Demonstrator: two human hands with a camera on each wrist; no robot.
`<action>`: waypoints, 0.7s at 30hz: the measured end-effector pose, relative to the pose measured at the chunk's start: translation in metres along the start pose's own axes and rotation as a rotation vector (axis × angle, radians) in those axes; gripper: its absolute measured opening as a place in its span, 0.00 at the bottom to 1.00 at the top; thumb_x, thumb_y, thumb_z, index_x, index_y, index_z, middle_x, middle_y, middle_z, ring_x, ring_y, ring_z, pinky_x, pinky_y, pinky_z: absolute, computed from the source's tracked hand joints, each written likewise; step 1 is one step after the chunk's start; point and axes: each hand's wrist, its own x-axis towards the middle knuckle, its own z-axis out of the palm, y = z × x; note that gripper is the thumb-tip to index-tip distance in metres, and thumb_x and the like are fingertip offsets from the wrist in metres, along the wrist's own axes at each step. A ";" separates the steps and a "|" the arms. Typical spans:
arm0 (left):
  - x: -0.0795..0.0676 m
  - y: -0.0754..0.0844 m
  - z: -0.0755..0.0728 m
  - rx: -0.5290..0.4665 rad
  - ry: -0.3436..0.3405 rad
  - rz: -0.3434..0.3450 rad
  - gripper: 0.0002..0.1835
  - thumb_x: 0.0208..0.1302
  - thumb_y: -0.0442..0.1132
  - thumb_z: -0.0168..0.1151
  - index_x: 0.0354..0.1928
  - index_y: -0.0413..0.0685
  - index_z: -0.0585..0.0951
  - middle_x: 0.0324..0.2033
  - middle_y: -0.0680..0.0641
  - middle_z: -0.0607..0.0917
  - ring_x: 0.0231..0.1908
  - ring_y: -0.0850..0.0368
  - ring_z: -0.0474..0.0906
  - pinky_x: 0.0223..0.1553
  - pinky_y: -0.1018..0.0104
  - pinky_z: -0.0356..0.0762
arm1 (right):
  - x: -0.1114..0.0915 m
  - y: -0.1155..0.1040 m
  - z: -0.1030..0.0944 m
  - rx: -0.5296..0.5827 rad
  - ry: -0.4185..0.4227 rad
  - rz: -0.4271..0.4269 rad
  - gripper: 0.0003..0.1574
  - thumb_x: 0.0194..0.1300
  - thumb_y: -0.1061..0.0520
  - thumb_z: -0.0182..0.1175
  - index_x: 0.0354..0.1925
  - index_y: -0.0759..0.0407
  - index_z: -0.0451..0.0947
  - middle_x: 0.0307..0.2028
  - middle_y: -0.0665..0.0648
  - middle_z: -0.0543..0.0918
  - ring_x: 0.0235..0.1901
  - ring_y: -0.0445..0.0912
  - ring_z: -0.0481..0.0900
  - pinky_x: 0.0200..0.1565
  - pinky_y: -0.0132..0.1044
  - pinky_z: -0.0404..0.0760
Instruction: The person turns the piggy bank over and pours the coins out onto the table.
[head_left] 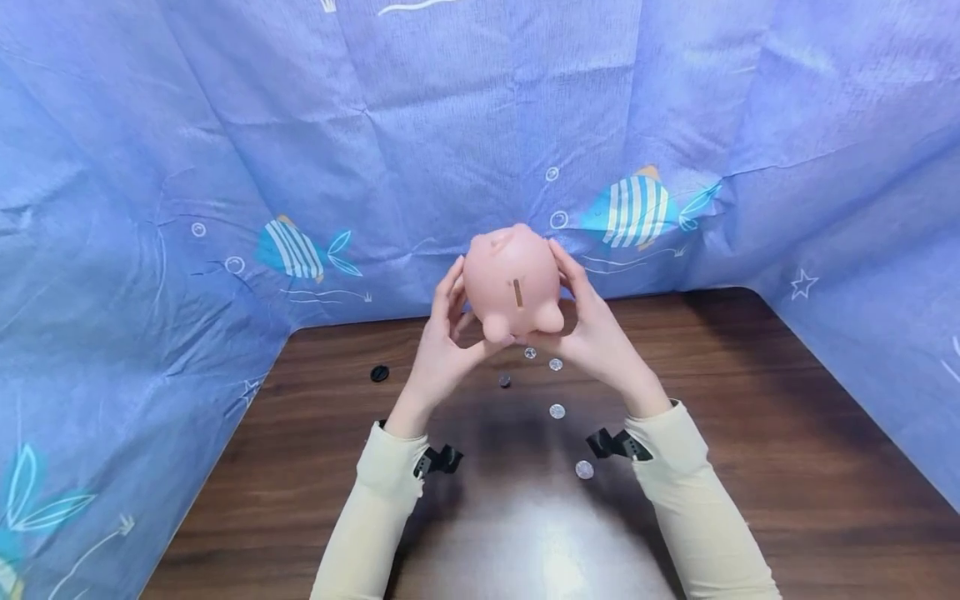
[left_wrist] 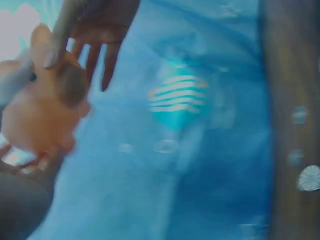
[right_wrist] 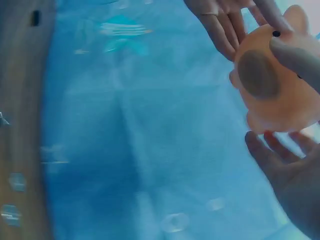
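Note:
A pink piggy bank (head_left: 504, 275) is held up above the table, its coin slot facing the head camera. My left hand (head_left: 442, 340) grips it from the left side, and my right hand (head_left: 600, 335) grips it from the right. Both thumbs reach round its lower side, near the two rounded bulges. From the left wrist view, the piggy bank (left_wrist: 30, 120) shows a dark oval patch between the hands. Small black eyes also appear on the piggy bank (right_wrist: 295, 107) in the right wrist view, close to a thumb.
Below the hands, several silvery coins (head_left: 557, 411) lie scattered on the brown wooden table (head_left: 315, 467). A small dark round piece (head_left: 505, 381) lies among them. Further left is a black round cap (head_left: 379, 373). Blue fish-print cloth (head_left: 420, 150) hangs behind and along both sides.

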 end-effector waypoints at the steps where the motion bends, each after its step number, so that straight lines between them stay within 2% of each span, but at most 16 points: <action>1: 0.000 -0.007 0.000 -0.009 -0.006 -0.066 0.56 0.58 0.32 0.75 0.80 0.57 0.50 0.74 0.47 0.63 0.72 0.53 0.62 0.68 0.58 0.67 | 0.000 0.006 0.002 0.011 -0.034 0.068 0.73 0.50 0.58 0.81 0.81 0.48 0.45 0.73 0.58 0.64 0.67 0.55 0.69 0.66 0.56 0.68; 3: -0.001 -0.024 0.003 -0.041 -0.028 -0.248 0.52 0.60 0.37 0.74 0.80 0.55 0.52 0.71 0.46 0.68 0.68 0.53 0.68 0.65 0.60 0.71 | -0.002 0.024 0.008 0.043 -0.124 0.231 0.71 0.53 0.53 0.80 0.81 0.50 0.44 0.73 0.61 0.65 0.67 0.56 0.69 0.68 0.56 0.65; 6: -0.005 -0.049 0.006 -0.111 -0.083 -0.509 0.46 0.64 0.41 0.71 0.78 0.47 0.54 0.66 0.39 0.73 0.62 0.49 0.74 0.62 0.57 0.74 | -0.007 0.048 0.016 0.085 -0.265 0.451 0.68 0.57 0.49 0.77 0.80 0.58 0.44 0.71 0.66 0.66 0.66 0.58 0.70 0.67 0.55 0.67; 7: -0.006 -0.056 0.006 -0.135 -0.097 -0.574 0.45 0.65 0.41 0.69 0.78 0.45 0.55 0.66 0.37 0.73 0.62 0.47 0.74 0.62 0.55 0.74 | -0.008 0.055 0.019 0.098 -0.302 0.496 0.67 0.58 0.50 0.76 0.80 0.61 0.44 0.70 0.68 0.66 0.65 0.58 0.70 0.66 0.53 0.68; 9: -0.010 -0.067 0.006 -0.149 -0.110 -0.655 0.43 0.67 0.41 0.67 0.77 0.42 0.55 0.65 0.35 0.73 0.60 0.46 0.75 0.63 0.52 0.73 | -0.010 0.065 0.024 0.120 -0.344 0.543 0.65 0.59 0.51 0.74 0.78 0.66 0.45 0.68 0.70 0.67 0.64 0.58 0.71 0.64 0.52 0.71; 12: -0.013 -0.075 0.005 -0.156 -0.099 -0.704 0.43 0.67 0.41 0.66 0.77 0.41 0.55 0.65 0.34 0.72 0.60 0.46 0.74 0.64 0.50 0.71 | -0.013 0.069 0.027 0.128 -0.362 0.584 0.65 0.59 0.50 0.74 0.78 0.69 0.44 0.69 0.71 0.66 0.62 0.57 0.71 0.62 0.50 0.73; 17: -0.013 -0.077 0.003 -0.151 -0.082 -0.700 0.44 0.66 0.42 0.67 0.78 0.41 0.54 0.66 0.34 0.71 0.62 0.45 0.74 0.64 0.51 0.72 | -0.011 0.070 0.029 0.114 -0.356 0.594 0.68 0.59 0.48 0.74 0.78 0.70 0.41 0.71 0.73 0.62 0.64 0.59 0.69 0.63 0.53 0.73; 21: -0.012 -0.077 0.001 -0.144 -0.086 -0.707 0.44 0.67 0.42 0.66 0.78 0.41 0.54 0.66 0.33 0.71 0.62 0.45 0.74 0.64 0.51 0.72 | -0.009 0.071 0.031 0.146 -0.362 0.614 0.66 0.61 0.50 0.73 0.78 0.69 0.40 0.72 0.73 0.61 0.63 0.59 0.70 0.60 0.52 0.76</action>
